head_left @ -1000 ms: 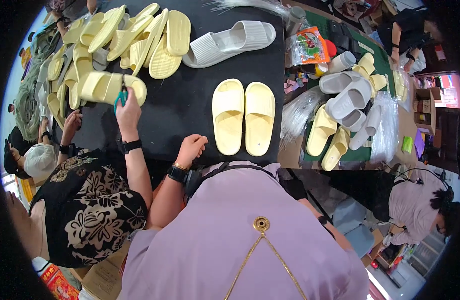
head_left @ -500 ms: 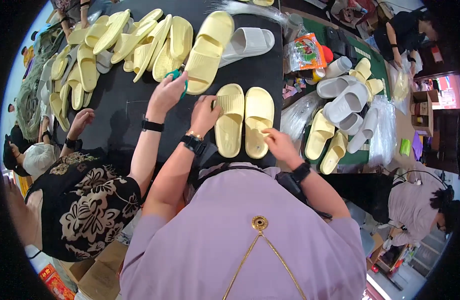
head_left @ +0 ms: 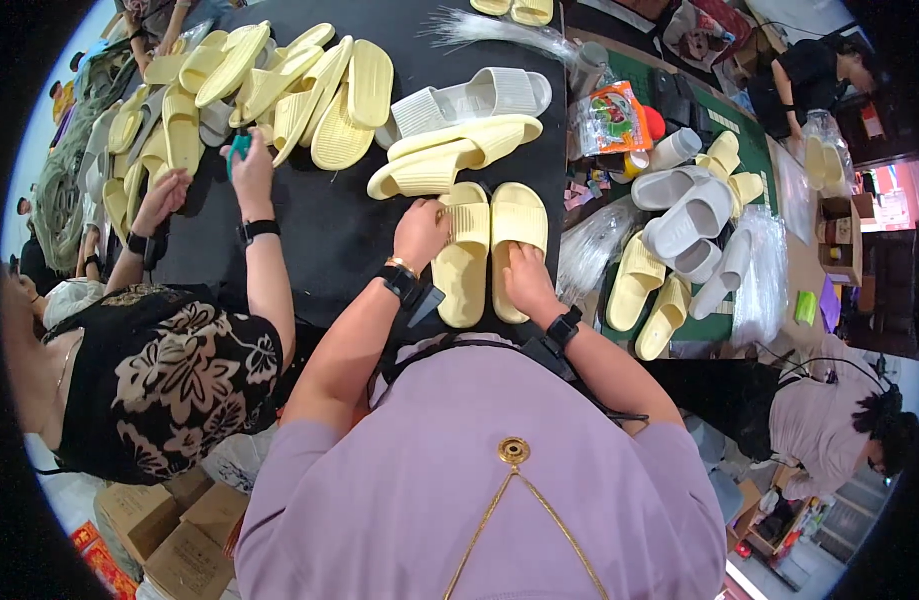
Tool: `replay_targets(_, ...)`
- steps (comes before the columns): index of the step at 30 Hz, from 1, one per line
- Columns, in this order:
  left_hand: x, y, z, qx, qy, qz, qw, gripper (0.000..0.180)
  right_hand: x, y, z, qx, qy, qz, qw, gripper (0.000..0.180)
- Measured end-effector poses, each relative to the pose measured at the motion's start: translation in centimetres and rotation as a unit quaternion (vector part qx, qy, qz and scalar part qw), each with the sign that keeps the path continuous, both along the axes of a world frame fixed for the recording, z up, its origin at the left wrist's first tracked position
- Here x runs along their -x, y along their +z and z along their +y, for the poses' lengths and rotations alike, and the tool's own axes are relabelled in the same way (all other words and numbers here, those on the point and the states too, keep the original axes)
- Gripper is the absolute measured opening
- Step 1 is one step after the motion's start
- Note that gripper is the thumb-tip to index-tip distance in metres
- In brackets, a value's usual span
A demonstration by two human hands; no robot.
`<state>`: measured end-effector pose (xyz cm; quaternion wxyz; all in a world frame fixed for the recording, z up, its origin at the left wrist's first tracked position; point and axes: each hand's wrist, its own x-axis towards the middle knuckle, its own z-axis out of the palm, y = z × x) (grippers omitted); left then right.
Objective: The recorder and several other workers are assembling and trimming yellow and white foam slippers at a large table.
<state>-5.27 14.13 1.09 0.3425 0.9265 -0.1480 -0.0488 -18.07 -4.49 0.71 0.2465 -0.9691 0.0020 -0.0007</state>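
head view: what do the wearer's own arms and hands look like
Short plain lilac fabric sleeves. The left hand and right hand are ungloved, each with a chunky black wristband. A thin gold-coloured bracelet circles the left wrist, with a dark block beside it.

Head view: left camera of a head-worn fisheye pair, picture upright. Looked steeply down from above the wearer's torso (head_left: 420,450), across the worktop (head_left: 310,220) toward its far side. Near pair of yellow slippers (head_left: 463,275) sat mid-view, close range.
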Motion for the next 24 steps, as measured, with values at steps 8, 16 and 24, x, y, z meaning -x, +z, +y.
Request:
replay_targets(8, -3.0, -0.4, -1.5, -0.094, 0.094, 0.075, 0.988, 0.034, 0.0, -0.6, 0.0, 0.011, 0.013, -0.031, 0.999, 0.038)
replay_targets(16, -5.0, -1.1, -2.3, -0.221, 0.032, 0.002, 0.975, 0.027, 0.4, -0.6, -0.1, 0.006, 0.018, -0.044, 0.999, 0.041)
replay_targets(24, -1.3, 2.8, 0.0, -0.066, 0.092, -0.016, 0.993, 0.024, 0.3, -0.1, 0.0, -0.003, -0.002, -0.013, 1.0, 0.042)
